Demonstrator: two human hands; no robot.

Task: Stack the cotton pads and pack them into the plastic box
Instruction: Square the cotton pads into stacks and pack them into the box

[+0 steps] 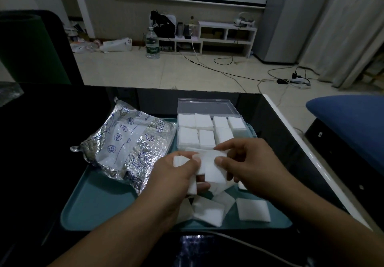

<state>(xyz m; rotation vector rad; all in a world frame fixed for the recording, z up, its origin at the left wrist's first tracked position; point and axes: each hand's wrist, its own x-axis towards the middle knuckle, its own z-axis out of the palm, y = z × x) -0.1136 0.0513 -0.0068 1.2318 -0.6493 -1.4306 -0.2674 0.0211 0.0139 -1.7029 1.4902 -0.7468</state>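
A clear plastic box [239,110] stands open at the back of the teal tray [99,204], with several stacks of white cotton pads [204,129] inside. My left hand [170,179] grips a small stack of cotton pads [192,186] above the tray. My right hand [249,164] pinches the top pad [212,168] of that stack between thumb and fingers. Several loose pads [252,209] lie on the tray under and in front of both hands.
A crumpled silver foil bag [128,142] lies on the tray's left half. The tray sits on a black glossy table [41,131] whose right edge is white. A phone with a cable [195,246] lies at the near edge. A blue seat [353,121] stands at the right.
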